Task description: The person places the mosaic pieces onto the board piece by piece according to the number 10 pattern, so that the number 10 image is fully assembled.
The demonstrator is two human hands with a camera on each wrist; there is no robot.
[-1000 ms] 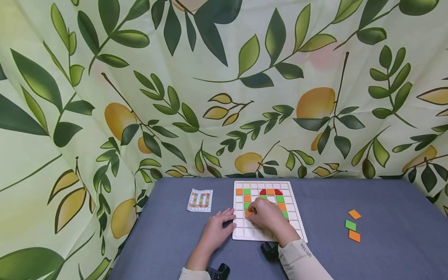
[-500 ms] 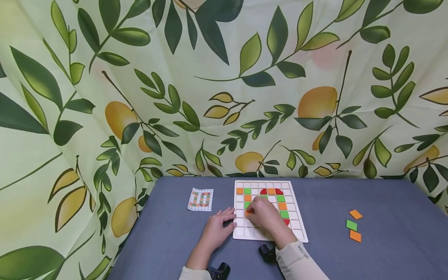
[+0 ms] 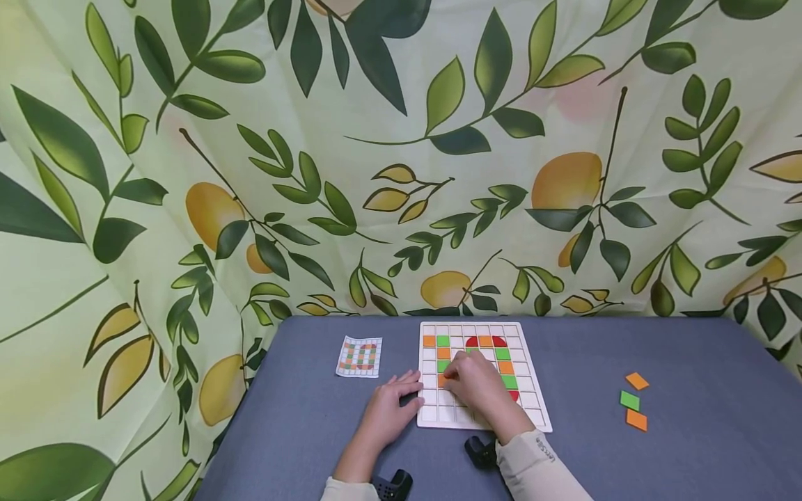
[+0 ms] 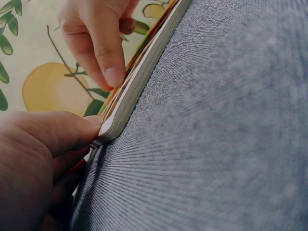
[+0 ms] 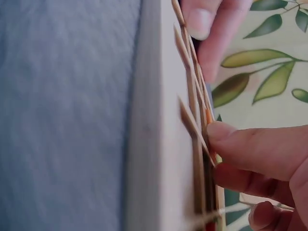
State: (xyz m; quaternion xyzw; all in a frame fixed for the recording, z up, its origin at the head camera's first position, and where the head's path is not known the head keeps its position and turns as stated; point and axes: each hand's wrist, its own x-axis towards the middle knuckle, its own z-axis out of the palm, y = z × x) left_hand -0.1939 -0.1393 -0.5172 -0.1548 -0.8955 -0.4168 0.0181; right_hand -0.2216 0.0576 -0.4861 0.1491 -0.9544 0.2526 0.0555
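A white grid board [image 3: 532,410] lies on the table, with orange, green and red tiles in some cells. My right hand [image 3: 479,386] reaches over its middle, thumb and fingers pinched at an orange tile [image 3: 441,380] in the left part of the grid. In the right wrist view, the thumb and fingers of that right hand [image 5: 264,154] come together low over the board, partly hiding what they hold. At the board's left edge rests my left hand [image 3: 390,410], fingers extended; in the left wrist view its thumb [image 4: 72,127] touches the board's corner.
Left of the board lies a small printed pattern card [image 3: 359,358]. Loose on the right side of the table are two orange tiles [image 3: 636,420] and a green tile [image 3: 629,401]. Behind the table hangs a leaf-and-fruit patterned cloth [image 3: 401,209].
My right hand has shifted only slightly, staying at the orange tile. The left hand keeps its place at the board's edge.
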